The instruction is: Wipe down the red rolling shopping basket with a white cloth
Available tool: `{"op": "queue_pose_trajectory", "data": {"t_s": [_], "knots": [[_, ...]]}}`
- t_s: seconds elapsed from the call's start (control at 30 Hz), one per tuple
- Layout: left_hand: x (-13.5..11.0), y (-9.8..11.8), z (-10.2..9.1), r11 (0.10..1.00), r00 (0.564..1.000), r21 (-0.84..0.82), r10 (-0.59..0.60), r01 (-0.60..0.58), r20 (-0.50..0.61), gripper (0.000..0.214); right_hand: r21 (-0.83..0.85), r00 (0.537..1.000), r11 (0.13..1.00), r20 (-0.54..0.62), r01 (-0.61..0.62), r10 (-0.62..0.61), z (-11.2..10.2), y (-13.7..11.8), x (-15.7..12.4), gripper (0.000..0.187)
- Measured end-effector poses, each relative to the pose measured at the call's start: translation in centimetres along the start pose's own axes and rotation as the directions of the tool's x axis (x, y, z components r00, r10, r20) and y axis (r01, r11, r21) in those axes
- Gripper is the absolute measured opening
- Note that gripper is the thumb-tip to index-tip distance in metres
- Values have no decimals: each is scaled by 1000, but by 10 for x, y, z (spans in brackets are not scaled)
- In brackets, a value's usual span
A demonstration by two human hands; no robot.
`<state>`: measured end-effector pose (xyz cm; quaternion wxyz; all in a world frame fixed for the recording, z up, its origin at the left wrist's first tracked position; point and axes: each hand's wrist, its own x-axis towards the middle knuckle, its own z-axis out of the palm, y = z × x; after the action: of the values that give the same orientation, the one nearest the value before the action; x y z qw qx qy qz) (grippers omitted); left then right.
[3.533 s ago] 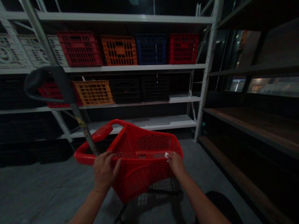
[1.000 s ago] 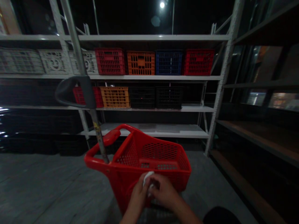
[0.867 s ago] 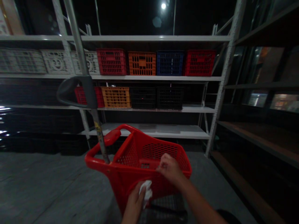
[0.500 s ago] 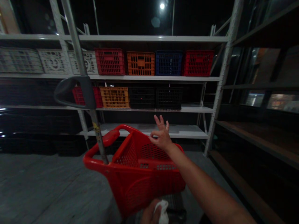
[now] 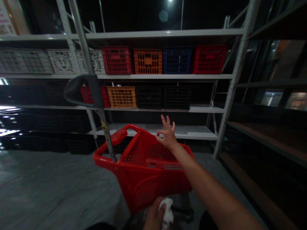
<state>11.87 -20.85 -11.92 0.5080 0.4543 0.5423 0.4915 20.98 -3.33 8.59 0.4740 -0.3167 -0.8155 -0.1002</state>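
Observation:
My right hand (image 5: 167, 135) is stretched out over a red plastic shopping cart (image 5: 153, 182). Thumb and index finger curl together in a ring while the other fingers spread upward; I see nothing held in it. At the bottom of the view, my left hand (image 5: 154, 214) is closed on a crumpled white tissue (image 5: 168, 210), close to the near side of the cart. The basket of the cart shows only its own meshed walls and floor from here. A metal pole (image 5: 107, 135) with a grey loop handle (image 5: 94, 91) rises from the cart's push-bar end.
White metal shelving (image 5: 153, 76) stands beyond the cart, bearing white crates, red crates, an orange crate (image 5: 148, 61), a blue crate (image 5: 177, 60), a yellow crate (image 5: 122, 97) and black crates (image 5: 177, 97). Darker shelves (image 5: 268, 134) run along the right. Grey floor (image 5: 59, 185) extends at left.
The view has shifted slightly, so the cart and lower crates sit a little further right and higher. My right hand keeps its ring shape, and my left hand still grips the tissue.

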Motion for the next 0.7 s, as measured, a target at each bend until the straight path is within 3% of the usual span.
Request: {"op": "queue_pose_trajectory", "data": {"t_s": [0.17, 0.27, 0.37, 0.47, 0.5, 0.57, 0.63, 0.7], "knots": [[9, 6, -5, 1000, 999, -7, -10, 10, -40, 40, 60, 997, 996, 19, -71, 70, 1, 3, -7, 12], [14, 18, -16, 994, 993, -113, -15, 2, -115, 33, 243, 979, 951, 115, -192, 168, 7, 0, -34, 12], [15, 34, -28, 965, 983, -261, -80, 35, -166, 30, 527, 909, 743, 281, -413, 307, 18, -14, -86, 19], [10, 45, -34, 944, 980, -327, -111, 53, -164, 31, 652, 747, 370, 532, -662, 399, 27, -39, -145, 44], [9, 47, -34, 947, 983, -317, -109, 58, -145, 30, 667, 703, 250, 591, -702, 396, 29, -47, -162, 57], [8, 47, -34, 972, 989, -226, -89, 60, -119, 28, 684, 660, 86, 651, -724, 374, 32, -62, -186, 74], [8, 44, -34, 998, 993, -61, -10, 3, -114, 28, 701, 655, 55, 632, -711, 414, 32, -72, -197, 74], [9, 42, -37, 994, 990, 95, 69, -58, -122, 29, 689, 646, 95, 612, -719, 456, 31, -75, -199, 51]]}}
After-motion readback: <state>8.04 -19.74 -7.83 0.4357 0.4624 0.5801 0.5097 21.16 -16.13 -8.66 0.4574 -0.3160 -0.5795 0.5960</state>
